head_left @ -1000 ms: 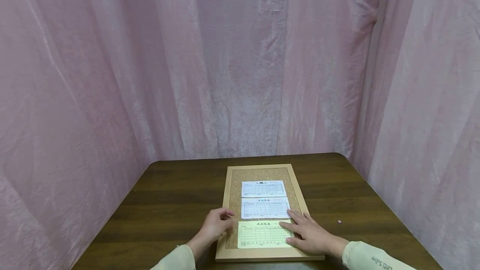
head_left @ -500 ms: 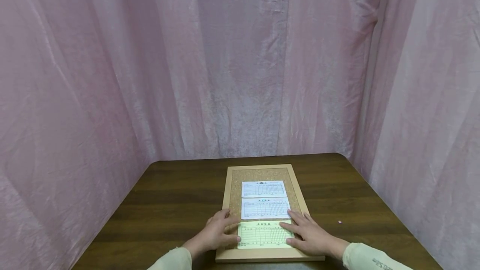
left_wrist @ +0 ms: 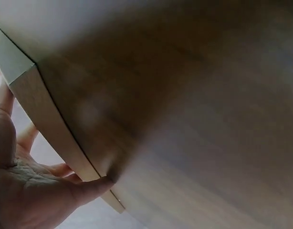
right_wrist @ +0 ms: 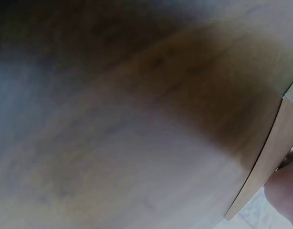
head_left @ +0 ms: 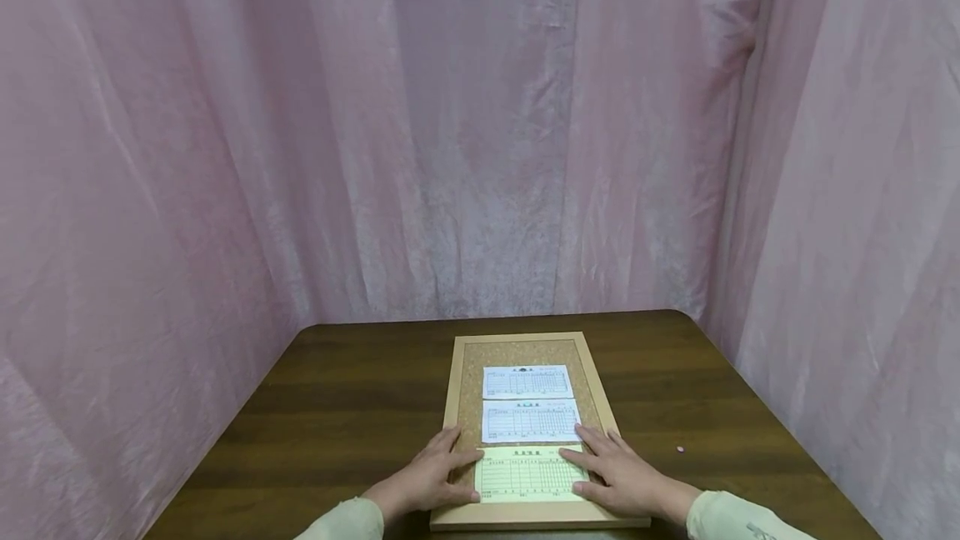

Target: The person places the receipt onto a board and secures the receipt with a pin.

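Note:
A wood-framed cork board (head_left: 466, 397) lies on the dark wooden table (head_left: 345, 415). Three printed forms rest on it: two white ones (head_left: 527, 382) (head_left: 531, 421) and a pale yellow form (head_left: 528, 474) nearest me. My left hand (head_left: 431, 477) lies flat, fingers straight, on the board's left frame and the yellow form's left edge. My right hand (head_left: 619, 477) presses flat on the form's right edge. In the left wrist view the board's frame (left_wrist: 51, 124) passes over my palm (left_wrist: 27, 195). The right wrist view shows the frame (right_wrist: 266, 157) and blurred tabletop.
Pink curtains (head_left: 480, 123) enclose the table on three sides. A tiny pink speck (head_left: 679, 449) lies on the table right of the board. Bare tabletop stretches left and right of the board.
My left hand slid right from beside the board onto its frame and the yellow form's left edge, fingers straightening. The yellow form shifted a little toward me. The right hand stayed put.

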{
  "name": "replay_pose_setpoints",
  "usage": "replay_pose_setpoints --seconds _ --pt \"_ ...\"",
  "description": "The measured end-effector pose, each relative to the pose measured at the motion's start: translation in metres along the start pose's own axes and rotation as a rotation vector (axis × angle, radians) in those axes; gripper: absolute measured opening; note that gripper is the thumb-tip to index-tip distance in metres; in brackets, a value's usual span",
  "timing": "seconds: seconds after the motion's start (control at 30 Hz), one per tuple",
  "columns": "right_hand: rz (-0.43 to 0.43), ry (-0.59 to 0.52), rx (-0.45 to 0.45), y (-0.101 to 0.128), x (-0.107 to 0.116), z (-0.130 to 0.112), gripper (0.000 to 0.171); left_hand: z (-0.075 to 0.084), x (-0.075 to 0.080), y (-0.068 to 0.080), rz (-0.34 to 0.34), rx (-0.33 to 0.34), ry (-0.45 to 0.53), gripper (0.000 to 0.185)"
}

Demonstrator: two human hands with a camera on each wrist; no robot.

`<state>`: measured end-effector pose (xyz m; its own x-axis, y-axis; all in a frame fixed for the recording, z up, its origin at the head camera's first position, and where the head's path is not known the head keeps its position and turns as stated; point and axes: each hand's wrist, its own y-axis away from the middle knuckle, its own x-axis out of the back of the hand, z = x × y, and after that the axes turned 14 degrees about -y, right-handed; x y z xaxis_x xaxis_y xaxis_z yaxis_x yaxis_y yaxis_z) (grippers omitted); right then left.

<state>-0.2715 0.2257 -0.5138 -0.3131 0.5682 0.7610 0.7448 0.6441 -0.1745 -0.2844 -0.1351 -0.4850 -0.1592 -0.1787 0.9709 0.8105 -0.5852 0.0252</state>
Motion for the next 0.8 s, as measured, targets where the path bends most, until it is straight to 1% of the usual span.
replay_pose_setpoints --seconds 0.13,0.3,0.53,0.7,0.8 --pt "-0.013 -0.005 -0.026 0.003 0.001 -0.002 0.057 0.002 -0.002 0.0 -0.006 0.0 0.007 0.068" --pt "-0.02 -0.012 -0.059 0.007 0.006 -0.005 0.062 0.002 -0.004 0.0 0.001 -0.001 -0.009 0.072" --pt "0.014 0.014 -0.085 0.012 0.011 -0.007 0.064 0.002 -0.005 0.0 -0.002 0.011 -0.007 0.074" --pt "0.043 0.037 -0.107 0.016 0.018 -0.01 0.061 0.003 -0.002 0.0 -0.005 0.015 0.008 0.073" --pt "0.044 0.035 -0.115 0.016 0.021 -0.012 0.061 0.003 0.0 0.001 -0.01 0.026 0.009 0.073"
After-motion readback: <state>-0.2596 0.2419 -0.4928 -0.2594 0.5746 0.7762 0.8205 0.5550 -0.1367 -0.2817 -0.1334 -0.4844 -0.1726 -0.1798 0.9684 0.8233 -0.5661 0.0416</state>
